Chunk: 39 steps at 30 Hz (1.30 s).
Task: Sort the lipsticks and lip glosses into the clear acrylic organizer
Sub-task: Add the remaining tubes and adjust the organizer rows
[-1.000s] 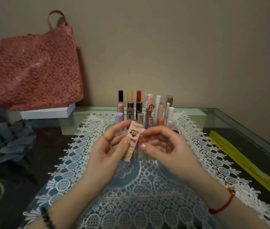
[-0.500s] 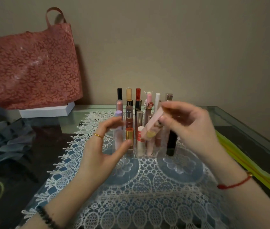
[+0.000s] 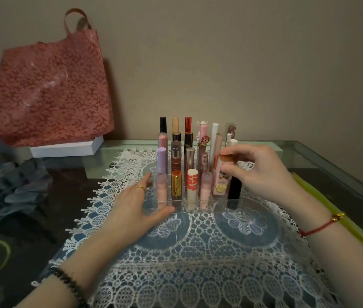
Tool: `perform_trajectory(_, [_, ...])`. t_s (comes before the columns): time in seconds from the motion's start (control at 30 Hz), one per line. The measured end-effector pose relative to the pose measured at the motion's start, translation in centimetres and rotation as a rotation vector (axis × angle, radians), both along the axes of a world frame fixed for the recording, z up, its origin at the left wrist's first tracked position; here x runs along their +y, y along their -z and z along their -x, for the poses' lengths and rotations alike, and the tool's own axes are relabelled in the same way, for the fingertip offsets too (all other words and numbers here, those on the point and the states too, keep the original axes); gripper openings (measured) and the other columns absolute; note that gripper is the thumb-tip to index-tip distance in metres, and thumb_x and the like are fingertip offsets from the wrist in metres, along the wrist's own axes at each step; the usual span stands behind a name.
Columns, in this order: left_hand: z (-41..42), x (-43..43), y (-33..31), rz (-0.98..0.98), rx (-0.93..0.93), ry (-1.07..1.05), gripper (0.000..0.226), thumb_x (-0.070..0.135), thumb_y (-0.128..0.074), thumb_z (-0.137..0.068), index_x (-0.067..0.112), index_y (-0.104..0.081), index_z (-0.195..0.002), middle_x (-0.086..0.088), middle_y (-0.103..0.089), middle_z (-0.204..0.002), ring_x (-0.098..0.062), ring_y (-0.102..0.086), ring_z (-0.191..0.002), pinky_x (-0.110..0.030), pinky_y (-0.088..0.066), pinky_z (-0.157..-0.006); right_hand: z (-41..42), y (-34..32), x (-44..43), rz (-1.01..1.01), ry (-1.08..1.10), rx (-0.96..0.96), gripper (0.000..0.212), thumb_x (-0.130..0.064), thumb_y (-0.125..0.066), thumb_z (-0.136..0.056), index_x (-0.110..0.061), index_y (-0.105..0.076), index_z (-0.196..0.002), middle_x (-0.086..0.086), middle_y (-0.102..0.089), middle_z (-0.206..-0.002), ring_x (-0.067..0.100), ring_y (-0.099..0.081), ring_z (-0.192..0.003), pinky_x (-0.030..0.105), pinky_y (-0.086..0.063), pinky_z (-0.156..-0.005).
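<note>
1. The pink lip gloss (image 3: 220, 183), flat-sided with a brownish cap and a cartoon print, is upright in the near row of the clear acrylic organizer (image 3: 217, 208), toward its right end.
2. The right hand (image 3: 262, 172) pinches its cap. The left hand (image 3: 136, 210), fingers straight, touches the organizer's near-left corner.
3. The thumb hides part of the print, and it is unclear whether the tube is fully seated.

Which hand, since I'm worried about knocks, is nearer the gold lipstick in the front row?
Left. The left hand is at the organizer's front-left corner, beside the gold lipstick; the right hand pinches a pink tube farther right.
</note>
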<state>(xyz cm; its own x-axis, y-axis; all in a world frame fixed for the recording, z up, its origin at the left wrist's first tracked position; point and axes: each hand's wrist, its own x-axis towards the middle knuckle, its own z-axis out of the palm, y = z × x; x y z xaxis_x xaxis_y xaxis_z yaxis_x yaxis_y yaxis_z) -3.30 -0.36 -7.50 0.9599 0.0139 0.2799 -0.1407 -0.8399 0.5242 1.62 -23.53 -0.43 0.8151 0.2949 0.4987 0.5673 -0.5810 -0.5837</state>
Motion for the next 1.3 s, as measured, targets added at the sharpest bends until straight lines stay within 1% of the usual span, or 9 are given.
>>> perform_trajectory(0.13, [-0.1,-0.1,0.2,0.025,0.029,0.027,0.086,0.059,-0.057,-0.07,0.024,-0.021,-0.14,0.004,-0.054,-0.123,-0.011,-0.051,-0.107,-0.037,-0.041,-0.097,-0.3,0.8,0.1,0.083,-0.002,-0.017,0.032,-0.019,-0.068,-0.076,-0.025,-0.063,-0.107,-0.023,-0.055,-0.088,-0.011,-0.05,-0.082,0.005,-0.037,-0.07])
perform_trajectory(0.23, [-0.1,-0.1,0.1,0.032,-0.003,0.04,0.079,0.049,-0.058,-0.076,0.024,-0.019,-0.14,0.004,-0.057,-0.117,-0.006,-0.055,-0.094,-0.026,-0.042,-0.09,-0.4,1.3,0.2,0.141,0.004,-0.042,0.033,-0.022,-0.068,-0.077,-0.025,-0.062,-0.109,-0.023,-0.054,-0.091,-0.017,-0.046,-0.078,-0.002,-0.035,-0.062])
perform_trajectory(0.37, [0.0,-0.1,0.1,0.048,0.006,0.062,0.076,0.046,-0.058,-0.078,0.026,-0.018,-0.14,0.006,-0.058,-0.111,-0.001,-0.06,-0.078,-0.015,-0.041,-0.074,-0.4,1.7,0.3,0.202,0.01,-0.06,0.033,-0.025,-0.065,-0.079,-0.025,-0.061,-0.112,-0.02,-0.055,-0.098,-0.015,-0.044,-0.079,0.0,-0.028,-0.066])
perform_trajectory(0.5, [0.0,-0.1,0.2,0.068,0.02,0.065,0.076,0.046,-0.058,-0.078,0.027,-0.018,-0.14,0.01,-0.056,-0.109,0.002,-0.061,-0.07,-0.013,-0.041,-0.07,-0.3,1.9,0.3,0.242,0.023,-0.081,0.034,-0.028,-0.064,-0.08,-0.025,-0.06,-0.114,-0.015,-0.061,-0.106,-0.008,-0.047,-0.085,-0.001,-0.026,-0.063])
perform_trajectory(0.67, [0.0,-0.3,0.3,0.091,0.049,0.053,0.076,0.044,-0.058,-0.079,0.027,-0.017,-0.14,0.016,-0.051,-0.095,0.004,-0.06,-0.054,-0.001,-0.037,-0.05,-0.2,1.9,0.3,0.278,0.013,-0.08,0.03,-0.029,-0.064,-0.08,-0.025,-0.062,-0.11,-0.013,-0.063,-0.106,-0.005,-0.047,-0.087,0.001,-0.024,-0.072])
perform_trajectory(0.83, [-0.2,-0.2,0.4,0.076,0.044,0.05,0.076,0.045,-0.057,-0.079,0.028,-0.016,-0.141,0.015,-0.05,-0.097,0.005,-0.059,-0.051,-0.002,-0.037,-0.049,0.0,1.8,0.2,0.295,0.023,-0.068,0.029,-0.03,-0.063,-0.08,-0.026,-0.063,-0.109,-0.013,-0.063,-0.107,-0.004,-0.046,-0.09,0.013,-0.031,-0.083])
perform_trajectory(1.03, [-0.3,-0.2,0.5,0.061,0.04,0.049,0.076,0.048,-0.055,-0.079,0.028,-0.015,-0.141,0.014,-0.051,-0.098,0.004,-0.059,-0.05,-0.001,-0.034,-0.049,0.2,0.9,-0.2,0.209,0.049,-0.105,0.022,-0.028,-0.062,-0.081,-0.025,-0.066,-0.103,-0.02,-0.056,-0.09,-0.01,-0.046,-0.081,0.002,-0.025,-0.069])
perform_trajectory(1.17, [-0.4,-0.1,0.7,0.055,0.028,0.042,0.077,0.049,-0.055,-0.078,0.03,-0.015,-0.14,0.005,-0.057,-0.117,0.003,-0.056,-0.055,-0.009,-0.034,-0.071,-0.3,-0.6,0.0,0.205,0.07,-0.155,0.022,-0.02,-0.056,-0.086,-0.023,-0.064,-0.107,-0.015,-0.06,-0.097,-0.003,-0.049,-0.087,0.001,-0.026,-0.071])
perform_trajectory(1.3, [-0.4,0.1,0.7,0.05,0.0,0.044,0.078,0.05,-0.056,-0.078,0.027,-0.017,-0.141,0.001,-0.052,-0.126,-0.009,-0.057,-0.087,-0.022,-0.036,-0.087,-1.1,-1.8,0.8,0.367,0.039,-0.179,0.028,-0.013,-0.051,-0.088,-0.024,-0.061,-0.113,-0.006,-0.062,-0.106,0.003,-0.048,-0.09,0.014,-0.033,-0.082])
